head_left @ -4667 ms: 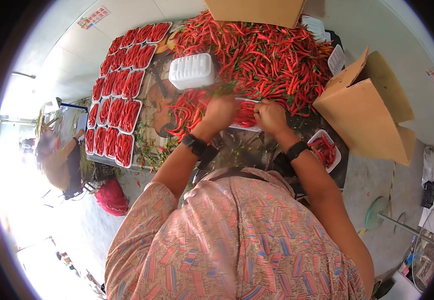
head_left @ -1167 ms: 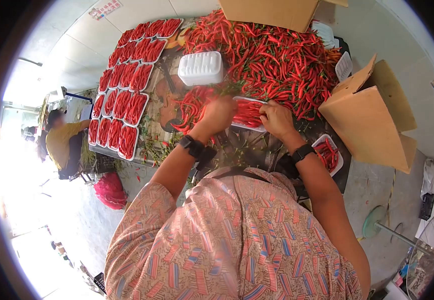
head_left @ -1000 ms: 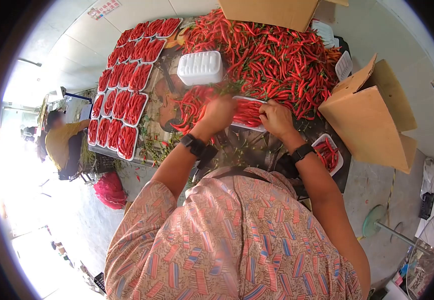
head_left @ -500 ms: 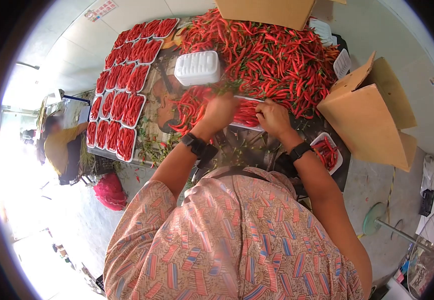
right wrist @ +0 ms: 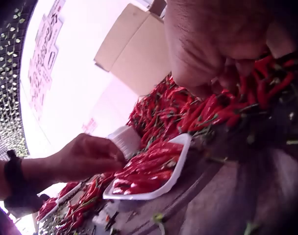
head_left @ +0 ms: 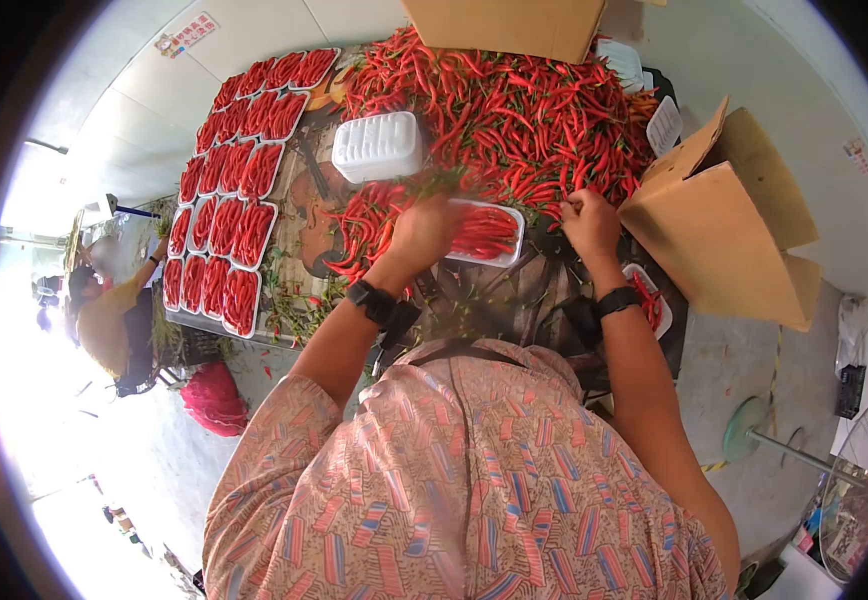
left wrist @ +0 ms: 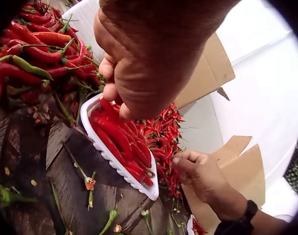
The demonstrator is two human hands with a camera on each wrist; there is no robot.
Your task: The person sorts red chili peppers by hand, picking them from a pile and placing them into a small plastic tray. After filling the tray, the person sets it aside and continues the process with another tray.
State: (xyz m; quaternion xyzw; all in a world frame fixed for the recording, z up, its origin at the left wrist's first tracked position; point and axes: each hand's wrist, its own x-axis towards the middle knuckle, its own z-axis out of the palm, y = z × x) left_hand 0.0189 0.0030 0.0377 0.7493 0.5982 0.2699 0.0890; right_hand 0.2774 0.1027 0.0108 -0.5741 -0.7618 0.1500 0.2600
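A white foam tray (left wrist: 114,164) holding a row of red chilli peppers (head_left: 484,232) lies on the table in front of me. At its left end my left hand (head_left: 422,238) has its fingers curled down, pinching a chilli pepper (left wrist: 106,105) in the left wrist view. Off the tray's right end, my right hand (head_left: 592,225) is at the near edge of the big chilli pile (head_left: 544,110). Its fingers bend down among loose chillies (right wrist: 208,110); I cannot tell whether they grip one. A smaller chilli heap (head_left: 359,232) lies left of my left hand.
Rows of filled trays (head_left: 226,228) cover the table's left side. An upturned white tray stack (head_left: 377,147) stands behind my left hand. Cardboard boxes (head_left: 719,220) flank the pile at right and back. Another tray of chillies (head_left: 646,297) sits beneath my right wrist. A person (head_left: 109,325) works at far left.
My right hand has left the tray's right end and moved right to the pile's edge. The left hand stays at the tray's left end. The head view has shifted slightly.
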